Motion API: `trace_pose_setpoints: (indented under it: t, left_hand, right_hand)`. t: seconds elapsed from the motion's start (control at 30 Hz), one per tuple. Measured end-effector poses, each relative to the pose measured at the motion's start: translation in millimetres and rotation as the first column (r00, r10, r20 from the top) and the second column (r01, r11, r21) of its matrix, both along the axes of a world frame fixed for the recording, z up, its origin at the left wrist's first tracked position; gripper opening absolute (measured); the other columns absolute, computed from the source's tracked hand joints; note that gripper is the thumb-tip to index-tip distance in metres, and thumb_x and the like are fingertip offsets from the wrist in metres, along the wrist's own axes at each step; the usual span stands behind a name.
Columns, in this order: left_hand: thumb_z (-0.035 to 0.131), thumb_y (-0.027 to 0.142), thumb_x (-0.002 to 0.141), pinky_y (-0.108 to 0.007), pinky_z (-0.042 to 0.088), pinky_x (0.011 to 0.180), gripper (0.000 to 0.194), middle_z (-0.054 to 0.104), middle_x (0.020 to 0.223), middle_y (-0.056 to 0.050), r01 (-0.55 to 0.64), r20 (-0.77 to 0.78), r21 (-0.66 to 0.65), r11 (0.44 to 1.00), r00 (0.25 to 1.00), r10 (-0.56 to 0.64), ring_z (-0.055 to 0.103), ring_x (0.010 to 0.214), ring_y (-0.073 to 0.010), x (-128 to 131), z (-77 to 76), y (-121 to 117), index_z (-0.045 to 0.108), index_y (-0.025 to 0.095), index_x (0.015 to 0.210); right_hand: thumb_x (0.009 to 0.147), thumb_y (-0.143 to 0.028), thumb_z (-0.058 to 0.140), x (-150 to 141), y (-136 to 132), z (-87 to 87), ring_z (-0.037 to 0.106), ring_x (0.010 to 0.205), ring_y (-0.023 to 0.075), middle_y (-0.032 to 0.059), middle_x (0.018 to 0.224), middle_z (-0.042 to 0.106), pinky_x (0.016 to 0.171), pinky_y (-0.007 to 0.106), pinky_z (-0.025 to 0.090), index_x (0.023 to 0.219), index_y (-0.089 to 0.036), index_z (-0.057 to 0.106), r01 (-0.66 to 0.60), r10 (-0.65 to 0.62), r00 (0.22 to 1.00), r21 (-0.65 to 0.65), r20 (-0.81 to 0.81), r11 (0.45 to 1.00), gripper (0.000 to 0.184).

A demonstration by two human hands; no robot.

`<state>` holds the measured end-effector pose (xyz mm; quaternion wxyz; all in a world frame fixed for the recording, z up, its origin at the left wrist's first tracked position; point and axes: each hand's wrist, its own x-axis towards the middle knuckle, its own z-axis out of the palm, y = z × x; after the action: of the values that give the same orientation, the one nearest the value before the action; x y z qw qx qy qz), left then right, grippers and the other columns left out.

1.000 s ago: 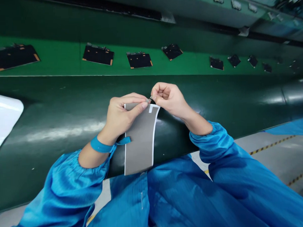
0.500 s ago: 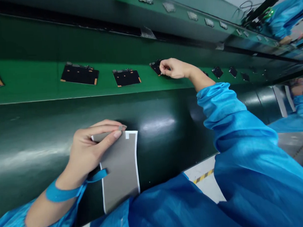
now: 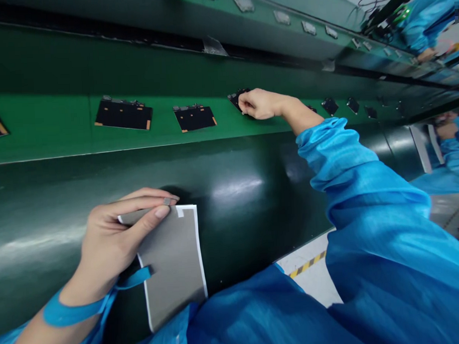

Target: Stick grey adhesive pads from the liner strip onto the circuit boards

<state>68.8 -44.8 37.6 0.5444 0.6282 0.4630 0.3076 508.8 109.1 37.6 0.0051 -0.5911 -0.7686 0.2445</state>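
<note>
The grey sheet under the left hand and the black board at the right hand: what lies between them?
In the head view, only bare dark green surface and the belt's near edge lie between the grey sheet and the black board.
</note>
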Motion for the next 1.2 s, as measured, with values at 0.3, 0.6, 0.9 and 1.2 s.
trace_pose_setpoints:
  t: [0.3, 0.6, 0.9, 1.2]
  left_hand:
    - [0.086, 0.033, 0.085, -0.036, 0.059, 0.064, 0.009, 0.083, 0.096, 0.0, 0.002, 0.017, -0.002, 1.0, 1.0, -0.001, 0.075, 0.091, -0.028, 0, -1.6, -1, 0.087, 0.041, 0.081]
    - [0.086, 0.031, 0.085, -0.021, 0.053, 0.058, 0.004, 0.083, 0.095, -0.005, -0.023, 0.065, 0.03, 0.999, 0.998, 0.021, 0.076, 0.088, -0.0201, -4, -13.3, 0, 0.088, 0.031, 0.081]
    - [0.086, 0.029, 0.085, -0.021, 0.055, 0.064, 0.003, 0.083, 0.097, -0.004, -0.024, 0.082, 0.026, 0.999, 0.996, 0.022, 0.076, 0.091, -0.0191, -6, -14.0, -1, 0.088, 0.031, 0.082]
    - [0.085, 0.028, 0.089, -0.026, 0.059, 0.075, 0.007, 0.083, 0.095, -0.003, -0.017, 0.132, 0.078, 0.997, 0.991, 0.007, 0.075, 0.089, -0.0178, 1, -11.2, -2, 0.087, 0.028, 0.083]
  right_hand:
    - [0.086, -0.006, 0.065, 11, -3, 4.0, 0.047, 0.065, 0.0085, -0.0014, 0.075, 0.065, 0.064, 0.028, 0.035, 0.077, -0.018, 0.061, 0.006, -0.004, 0.996, -0.016, 0.094, 1.0, 0.016]
    - [0.092, -0.001, 0.056, 13, -10, 19.6, 0.048, 0.072, 0.0095, 0.0034, 0.092, 0.068, 0.074, 0.03, 0.037, 0.088, -0.017, 0.059, 0.005, 0.027, 0.943, -0.097, 0.332, 0.995, 0.017]
    - [0.085, -0.023, 0.073, 45, -15, -2.2, 0.065, 0.102, 0.0312, 0.0109, 0.104, 0.068, 0.092, 0.042, 0.052, 0.102, -0.021, 0.065, 0.089, -0.136, 0.91, 0.136, 0.393, 0.987, 0.019]
    - [0.094, -0.045, 0.068, 43, -46, -33.3, 0.048, 0.139, 0.046, 0.0278, 0.146, 0.053, 0.115, 0.064, 0.044, 0.135, -0.009, 0.061, 0.486, -0.594, 0.792, 0.445, 0.139, 0.752, 0.056]
